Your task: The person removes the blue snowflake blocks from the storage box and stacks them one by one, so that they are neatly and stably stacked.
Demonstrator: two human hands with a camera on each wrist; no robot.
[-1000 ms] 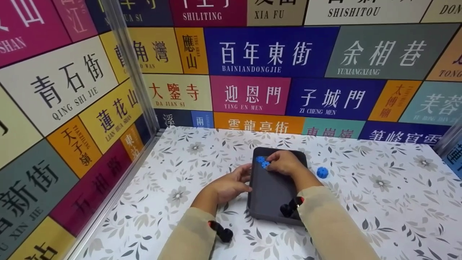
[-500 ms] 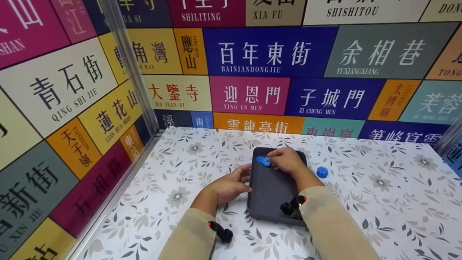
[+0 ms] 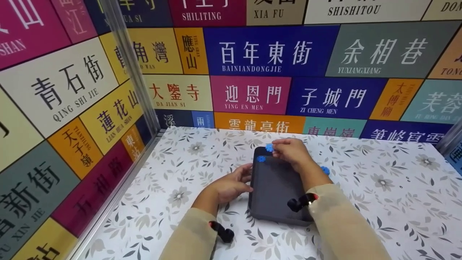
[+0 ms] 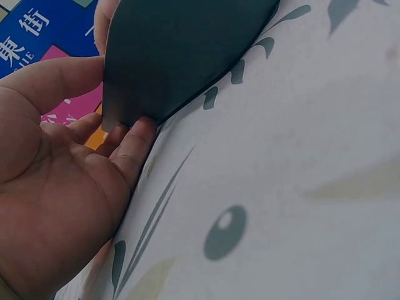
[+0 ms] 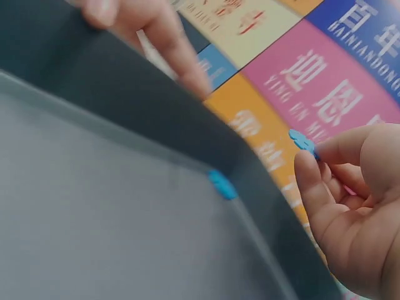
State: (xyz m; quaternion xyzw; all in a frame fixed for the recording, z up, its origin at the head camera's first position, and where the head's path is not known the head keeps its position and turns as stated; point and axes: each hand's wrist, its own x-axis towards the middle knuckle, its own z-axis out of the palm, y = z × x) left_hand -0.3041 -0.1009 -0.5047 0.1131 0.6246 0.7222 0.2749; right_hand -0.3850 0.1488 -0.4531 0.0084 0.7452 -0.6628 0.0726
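Note:
A dark grey, shallow tray (image 3: 274, 195) lies on the table. My left hand (image 3: 229, 186) grips its left wall, and in the right wrist view a fingertip (image 5: 100, 9) reaches over the rim. Between thumb and forefinger, my right hand (image 3: 290, 153) pinches a small blue flower-shaped disc (image 5: 302, 140), held up by the tray's far rim. A second blue flower-shaped disc (image 3: 261, 159) rests inside the tray, in the far left corner. To the right of the tray, a blue notched piece (image 3: 325, 170) sits on the table, partly hidden behind my right forearm.
The table is covered with a white leaf-and-flower cloth (image 3: 178, 196). Walls of coloured panels with Chinese lettering (image 3: 249, 94) stand behind and to the left. A clear corner strip (image 3: 139, 72) runs down between them. Black wrist cameras (image 3: 225, 234) hang below both sleeves.
My right hand has lifted one blue disc from beside the other and carried it up toward the tray's far rim. My left hand stays on the tray's left wall.

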